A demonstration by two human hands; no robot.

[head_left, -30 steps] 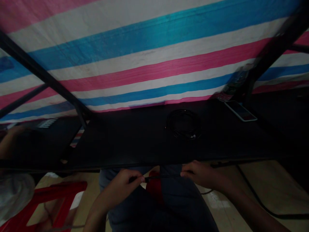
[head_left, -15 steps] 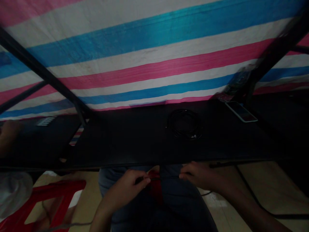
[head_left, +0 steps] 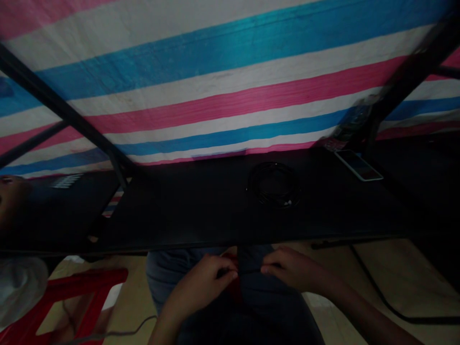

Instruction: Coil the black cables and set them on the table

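Both of my hands are over my lap, just below the table's front edge. My left hand (head_left: 215, 275) is closed in a pinch, thumb against forefinger. Facing it, my right hand (head_left: 285, 268) pinches too, with a narrow gap between the hands. A thin black cable (head_left: 250, 272) runs across that gap, faint against my dark trousers. Its ends are hidden by my fingers and the dimness. On the black table (head_left: 187, 206) in front of me lies a coiled black cable (head_left: 275, 184) with small pale tips.
A phone (head_left: 358, 165) lies at the table's right, beside a clear plastic bottle (head_left: 354, 122) and a dark metal post. Another person's hand (head_left: 10, 196) rests at the far left, near a row of pale strips (head_left: 67, 181). A red stool (head_left: 86, 282) stands lower left.
My hands have drawn closer together, the left moving right and the right slightly left and down. The stretch of cable between them is shorter. The coiled cable and phone stay put.
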